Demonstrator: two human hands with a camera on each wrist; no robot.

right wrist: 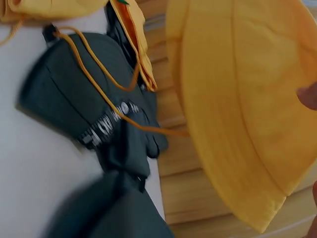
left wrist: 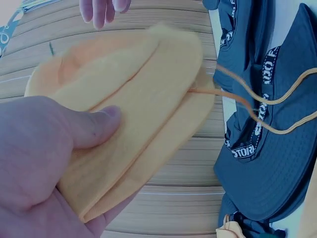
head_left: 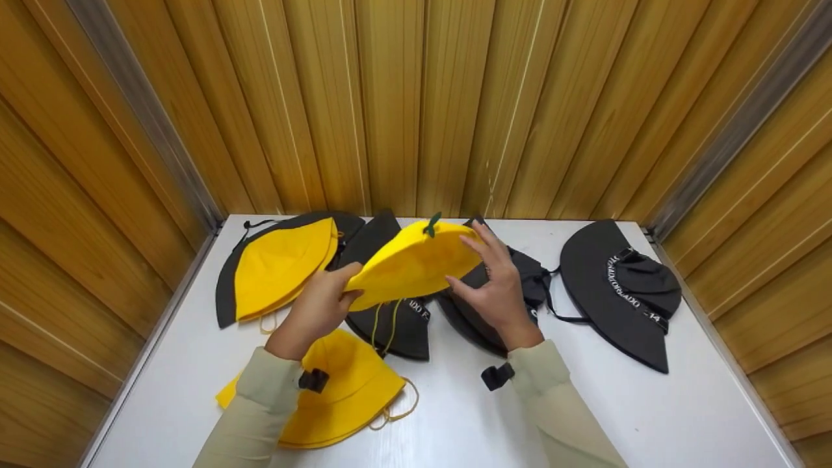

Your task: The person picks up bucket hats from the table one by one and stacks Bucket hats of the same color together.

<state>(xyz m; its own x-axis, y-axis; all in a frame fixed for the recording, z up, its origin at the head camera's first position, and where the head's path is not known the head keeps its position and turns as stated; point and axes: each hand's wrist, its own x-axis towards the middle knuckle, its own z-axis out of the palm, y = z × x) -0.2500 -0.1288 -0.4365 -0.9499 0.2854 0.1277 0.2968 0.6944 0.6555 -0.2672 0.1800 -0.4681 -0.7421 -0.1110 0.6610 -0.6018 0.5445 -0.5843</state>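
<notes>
A yellow bucket hat [head_left: 416, 270], folded flat with a small green leaf sprout [head_left: 432, 225] on it, is held above the table. My left hand [head_left: 320, 305] grips its left end, the thumb lying on the cloth in the left wrist view and the other fingers beneath. At the hat's right end is my right hand [head_left: 497, 286], fingers spread and slightly bent, fingertips close to the crown. In the left wrist view those fingertips [left wrist: 101, 12] appear apart from the cloth. A yellow cord [left wrist: 277, 101] dangles from the brim.
Another yellow hat [head_left: 351, 390] lies on the white table [head_left: 455, 429] under my left forearm. One more yellow hat [head_left: 279, 270] rests on a black hat at back left. Black hats with lettered bands lie behind my hands and at the right [head_left: 585, 286]. Wood-look panels [head_left: 416, 104] enclose the table.
</notes>
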